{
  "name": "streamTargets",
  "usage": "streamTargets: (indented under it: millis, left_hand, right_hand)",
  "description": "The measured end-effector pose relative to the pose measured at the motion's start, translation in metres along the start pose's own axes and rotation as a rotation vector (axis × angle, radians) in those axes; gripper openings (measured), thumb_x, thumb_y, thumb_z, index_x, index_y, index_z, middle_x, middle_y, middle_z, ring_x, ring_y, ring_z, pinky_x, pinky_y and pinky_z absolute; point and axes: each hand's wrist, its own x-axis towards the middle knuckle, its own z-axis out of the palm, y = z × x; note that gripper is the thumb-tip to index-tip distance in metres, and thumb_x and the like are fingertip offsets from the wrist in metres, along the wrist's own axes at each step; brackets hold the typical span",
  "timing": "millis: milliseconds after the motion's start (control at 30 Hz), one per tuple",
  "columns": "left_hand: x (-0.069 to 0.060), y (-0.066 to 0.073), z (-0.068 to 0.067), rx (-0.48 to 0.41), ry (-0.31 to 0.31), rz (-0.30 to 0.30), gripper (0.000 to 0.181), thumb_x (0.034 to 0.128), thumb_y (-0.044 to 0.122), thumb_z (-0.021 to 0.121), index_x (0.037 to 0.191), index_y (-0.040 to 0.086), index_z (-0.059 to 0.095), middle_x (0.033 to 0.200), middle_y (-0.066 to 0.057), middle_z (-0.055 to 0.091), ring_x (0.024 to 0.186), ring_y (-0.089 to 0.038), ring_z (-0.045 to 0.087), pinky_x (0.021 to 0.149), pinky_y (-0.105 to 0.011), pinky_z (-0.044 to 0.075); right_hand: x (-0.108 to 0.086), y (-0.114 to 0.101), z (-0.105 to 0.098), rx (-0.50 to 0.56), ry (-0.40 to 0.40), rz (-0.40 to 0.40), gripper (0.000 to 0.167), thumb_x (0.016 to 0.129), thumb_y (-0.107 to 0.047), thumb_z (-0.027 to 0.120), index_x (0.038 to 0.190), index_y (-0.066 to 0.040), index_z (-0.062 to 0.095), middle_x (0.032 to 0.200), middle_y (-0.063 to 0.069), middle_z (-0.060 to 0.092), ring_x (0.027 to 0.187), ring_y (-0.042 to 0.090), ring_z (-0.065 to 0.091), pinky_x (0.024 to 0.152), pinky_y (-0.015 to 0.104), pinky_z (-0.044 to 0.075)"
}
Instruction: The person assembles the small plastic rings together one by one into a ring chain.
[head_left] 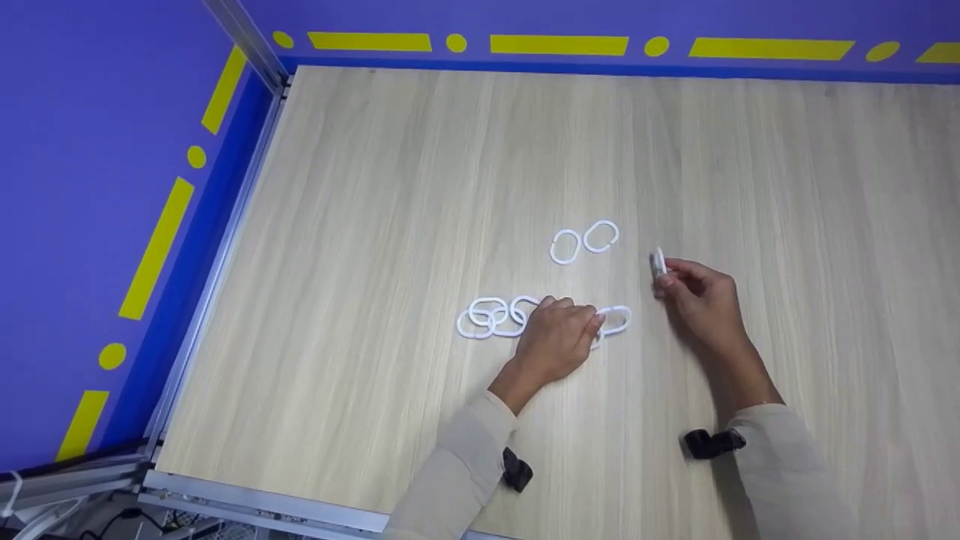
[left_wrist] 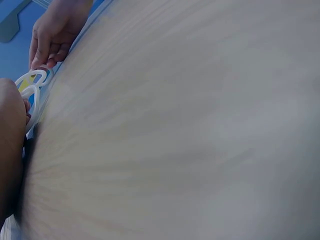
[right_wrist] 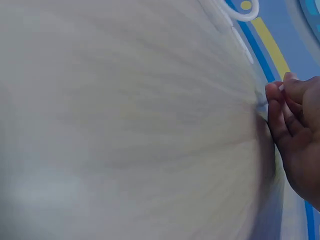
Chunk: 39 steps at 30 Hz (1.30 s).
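A chain of white plastic C-shaped links (head_left: 487, 299) lies on the table, partly covered by my left hand (head_left: 555, 341). That hand grips the chain, thumb toward the end link (head_left: 628, 321), which sticks out on the right. Off to the right, my right hand (head_left: 701, 300) pinches a single white link (head_left: 660, 259), seen edge-on. In the right wrist view, only a bit of the pinched link (right_wrist: 281, 88) shows between thumb and fingers. White links (left_wrist: 36, 97) appear beside the left hand in the left wrist view.
Two loose white links, one on the left (head_left: 578, 247) and one on the right (head_left: 604, 222), lie beyond the chain. Blue walls (head_left: 375, 15) with yellow marks border the wooden table (head_left: 360, 225) at the back and left. A metal rail (head_left: 300, 510) runs along its front edge.
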Motion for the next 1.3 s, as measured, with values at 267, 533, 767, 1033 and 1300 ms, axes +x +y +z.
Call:
streamTargets:
  millis: [267,533,767,1033,1300]
  left_hand:
    - [0.0,-0.001,0.0,0.015,0.013,0.011,0.041,0.1086,0.034,0.04,0.075,0.018,0.057,0.063,0.006,0.06,0.065,-0.016,0.056,0.068,-0.03,0.041]
    - [0.0,-0.001,0.0,0.017,0.02,0.013,0.04,0.1084,0.035,0.04,0.076,0.018,0.057,0.063,0.006,0.06,0.064,-0.016,0.055,0.067,-0.031,0.041]
    - [0.0,0.0,0.001,0.036,0.017,0.015,0.039,0.1082,0.035,0.041,0.077,0.018,0.058,0.065,0.005,0.062,0.065,-0.016,0.056,0.068,-0.031,0.042]
    - [0.0,0.0,0.001,0.06,0.017,0.019,0.04,0.1084,0.035,0.041,0.077,0.019,0.059,0.066,0.006,0.062,0.065,-0.016,0.055,0.068,-0.031,0.042]
    - [0.0,0.001,0.001,0.065,-0.014,0.006,0.041,0.1091,0.037,0.038,0.078,0.019,0.059,0.067,0.007,0.063,0.068,-0.015,0.057,0.07,-0.031,0.043]
  right_hand:
    - [-0.014,-0.003,0.004,0.234,-0.07,0.096,0.031,0.096,0.003,0.063,0.12,0.022,0.059,0.087,-0.009,0.076,0.074,0.001,0.073,0.072,0.019,0.059]
    - [-0.024,-0.011,0.01,0.314,-0.06,0.172,0.035,0.095,0.0,0.066,0.122,0.022,0.057,0.087,-0.003,0.078,0.073,0.004,0.074,0.072,0.022,0.06]
    - [-0.028,-0.016,0.014,0.29,-0.068,0.175,0.031,0.095,0.005,0.063,0.12,0.022,0.059,0.087,-0.004,0.078,0.073,0.004,0.074,0.071,0.023,0.06]
    - [-0.029,-0.018,0.018,0.229,-0.077,0.157,0.027,0.093,0.01,0.061,0.117,0.022,0.061,0.082,-0.006,0.077,0.071,0.003,0.073,0.069,0.023,0.06]
    - [-0.029,-0.015,0.021,0.143,-0.116,0.149,0.026,0.093,0.007,0.065,0.115,0.02,0.064,0.08,-0.014,0.074,0.07,0.001,0.071,0.066,0.02,0.059]
